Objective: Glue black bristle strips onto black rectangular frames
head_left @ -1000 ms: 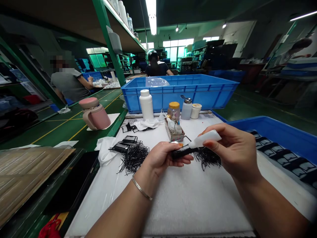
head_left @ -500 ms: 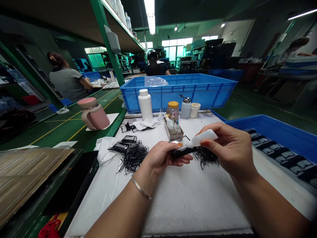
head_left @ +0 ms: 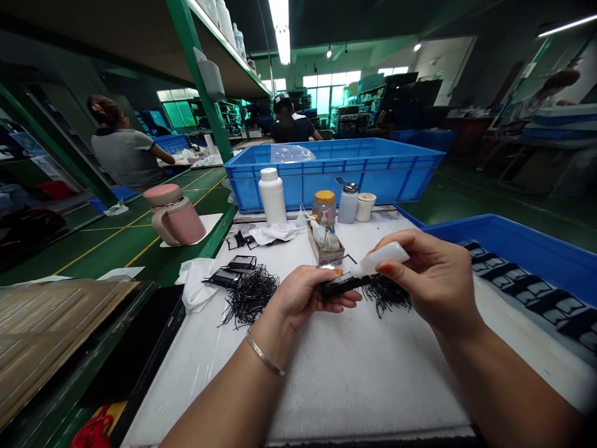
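My left hand point(head_left: 303, 295) is closed on a small black rectangular part point(head_left: 342, 285), its thumb on top and fingers underneath. In my right hand point(head_left: 433, 277) is a small white squeeze bottle point(head_left: 386, 257), tilted with its narrow tip down against or just over the black part; I cannot tell if it touches. A pile of thin black strips point(head_left: 252, 294) lies left of my left hand, with several black framed pieces point(head_left: 242, 263) beside it. A second pile of black strips point(head_left: 385, 294) sits behind and below the bottle.
Across the back stand a white bottle point(head_left: 273, 198), a yellow-lidded jar point(head_left: 324, 207), a pump bottle point(head_left: 348, 204) and a small box of bottles point(head_left: 328, 254). Blue crates point(head_left: 336, 177) bound the back and right. A pink mug point(head_left: 180, 218) stands left. Co-workers sit farther off.
The view has shifted very slightly. Both hands keep the same pose, with the bottle tip still at the black part.
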`<act>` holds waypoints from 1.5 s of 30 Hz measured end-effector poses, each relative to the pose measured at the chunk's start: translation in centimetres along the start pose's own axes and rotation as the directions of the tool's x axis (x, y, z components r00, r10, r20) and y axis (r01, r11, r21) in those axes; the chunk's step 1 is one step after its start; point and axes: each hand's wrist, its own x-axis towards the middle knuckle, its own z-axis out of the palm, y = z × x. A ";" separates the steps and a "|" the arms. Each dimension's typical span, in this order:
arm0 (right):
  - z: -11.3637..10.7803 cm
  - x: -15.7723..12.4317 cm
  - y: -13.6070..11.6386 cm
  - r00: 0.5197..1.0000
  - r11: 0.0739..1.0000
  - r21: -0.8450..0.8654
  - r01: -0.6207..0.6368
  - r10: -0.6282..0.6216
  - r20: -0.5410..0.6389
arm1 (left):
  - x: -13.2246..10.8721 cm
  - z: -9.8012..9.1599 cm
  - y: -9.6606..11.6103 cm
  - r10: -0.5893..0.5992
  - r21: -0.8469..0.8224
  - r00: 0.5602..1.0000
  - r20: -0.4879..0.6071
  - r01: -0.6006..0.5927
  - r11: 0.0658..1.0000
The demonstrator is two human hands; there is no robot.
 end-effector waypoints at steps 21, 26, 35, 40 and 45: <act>-0.2 0.2 0.2 1.000 0.998 0.057 0.026 -0.026 -0.002 | 0.1 -0.1 -0.1 0.013 0.003 1.000 0.008 -0.013 1.000; -0.9 0.4 0.7 0.997 0.985 0.169 0.034 -0.022 -0.068 | 0.1 0.0 0.1 0.005 0.012 1.000 0.000 -0.005 1.000; -1.6 0.8 0.9 0.990 0.988 0.149 0.041 -0.020 -0.139 | -0.1 0.1 0.1 0.002 0.022 1.000 -0.014 -0.002 1.000; -1.5 0.8 0.8 0.992 0.992 0.116 0.045 -0.031 -0.122 | -0.1 0.3 0.3 -0.007 0.029 1.000 -0.023 0.007 1.000; -1.5 0.7 0.8 0.994 0.993 0.113 0.046 -0.034 -0.104 | -0.1 0.3 0.3 -0.006 0.034 1.000 -0.017 0.006 0.999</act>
